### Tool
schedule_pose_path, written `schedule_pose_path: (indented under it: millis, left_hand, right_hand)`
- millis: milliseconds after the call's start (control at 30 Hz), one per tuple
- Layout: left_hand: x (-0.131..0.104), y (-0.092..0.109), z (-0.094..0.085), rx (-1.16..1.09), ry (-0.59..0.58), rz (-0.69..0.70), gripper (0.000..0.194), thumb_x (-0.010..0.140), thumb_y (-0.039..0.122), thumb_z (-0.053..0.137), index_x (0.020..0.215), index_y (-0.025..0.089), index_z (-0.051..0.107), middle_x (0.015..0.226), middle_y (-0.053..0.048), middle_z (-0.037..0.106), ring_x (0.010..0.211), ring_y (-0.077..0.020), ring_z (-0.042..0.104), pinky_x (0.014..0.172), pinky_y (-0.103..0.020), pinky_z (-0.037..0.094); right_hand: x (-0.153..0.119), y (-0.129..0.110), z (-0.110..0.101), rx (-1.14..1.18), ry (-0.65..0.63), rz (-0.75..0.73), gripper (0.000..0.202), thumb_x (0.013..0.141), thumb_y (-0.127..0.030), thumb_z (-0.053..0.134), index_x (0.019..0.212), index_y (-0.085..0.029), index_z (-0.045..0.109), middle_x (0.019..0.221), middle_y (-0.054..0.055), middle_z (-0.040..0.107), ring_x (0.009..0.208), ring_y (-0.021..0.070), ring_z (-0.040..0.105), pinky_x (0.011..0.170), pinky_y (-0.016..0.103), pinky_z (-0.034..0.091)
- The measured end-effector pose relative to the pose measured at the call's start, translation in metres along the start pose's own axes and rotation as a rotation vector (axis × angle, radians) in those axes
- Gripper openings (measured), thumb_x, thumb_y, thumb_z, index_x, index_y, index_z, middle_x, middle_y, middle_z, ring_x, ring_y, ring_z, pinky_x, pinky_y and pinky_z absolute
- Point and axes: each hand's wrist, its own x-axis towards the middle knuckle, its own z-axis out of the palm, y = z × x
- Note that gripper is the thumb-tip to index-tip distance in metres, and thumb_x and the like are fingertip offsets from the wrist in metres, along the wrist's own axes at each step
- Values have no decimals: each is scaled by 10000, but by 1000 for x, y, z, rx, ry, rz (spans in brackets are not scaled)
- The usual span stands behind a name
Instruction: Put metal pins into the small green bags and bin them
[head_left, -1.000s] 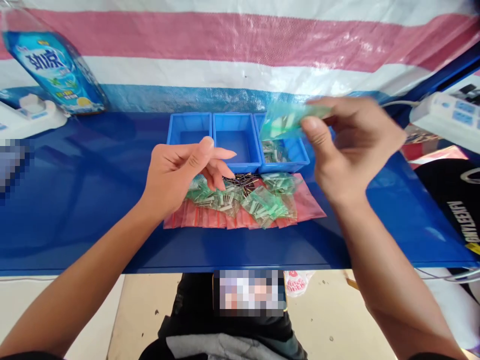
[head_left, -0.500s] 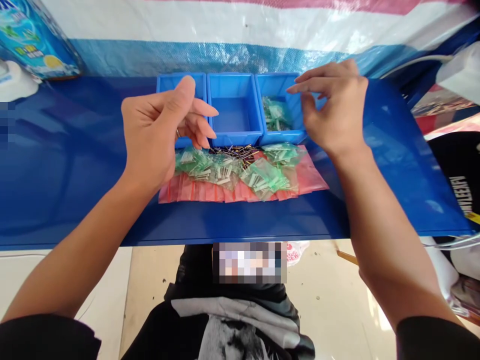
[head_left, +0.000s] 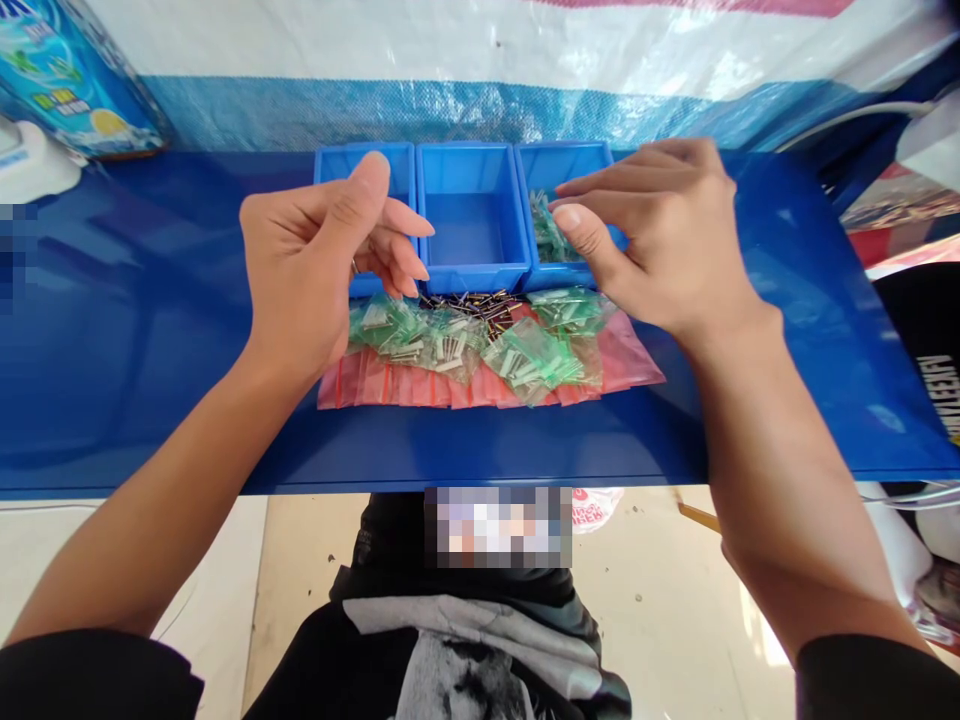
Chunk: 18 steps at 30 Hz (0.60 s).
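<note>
My left hand hovers over the left blue bin, fingers loosely curled and apart with nothing in them. My right hand is over the right blue bin, thumb and fingers spread around green-tinted packets inside it; no packet is plainly gripped. The middle blue bin holds nothing. In front of the bins lie more green-tinted bags of small pale parts, a pile of dark screws and a row of pink bags.
The bins stand at the back of a blue table against a striped plastic sheet. A blue printed package and a white object are at the back left. White cables run at the right.
My right hand has moved left and slightly down over the right bin, and its thumb has swung out toward the packets. My left hand has hardly moved.
</note>
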Motion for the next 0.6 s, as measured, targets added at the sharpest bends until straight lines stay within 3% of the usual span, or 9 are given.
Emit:
schedule_pose_path:
  millis: [100,167,267,400,600]
  left_hand:
    - [0,2,0,-24,-12,-10,304,1033,347,730,822,160,844,618,-14,705,449,-137,624,407,-308,420]
    - [0,2,-1,-25,-17,-8,298,1026,346,739,826,151,842,617,-11,704,454,-131,630,413,-298,428]
    - [1,-2,-2,-17,-26,3,296,1045,323,717,841,149,844,629,-9,710,473,-125,631,414,-300,423]
    - [2,-5,-3,-39,-41,55,279,1033,304,735,825,149,838,603,2,701,442,-115,609,375,-293,386]
    - [-1,1,-1,20,-12,16,295,1059,275,697,817,189,842,642,13,710,491,-119,641,431,-305,457]
  right_hand:
    - [2,-20,-8,146,9,-236,226,1035,-462,685,1021,-262,787,1012,60,825,948,280,745,929,508,541]
    - [1,-33,-7,205,-71,-342,295,989,-488,754,1151,-245,783,1036,67,823,962,287,732,901,503,564]
    - [-3,-44,1,112,-248,-428,452,994,-513,743,1310,-189,733,1103,86,812,1077,323,703,860,512,557]
    - [-7,-45,13,29,-311,-480,357,1044,-399,699,1293,-145,730,1074,82,812,1045,304,709,829,475,542]
    - [-5,-45,17,81,-276,-449,225,1095,-258,589,1223,-176,755,1105,75,801,954,240,701,805,418,552]
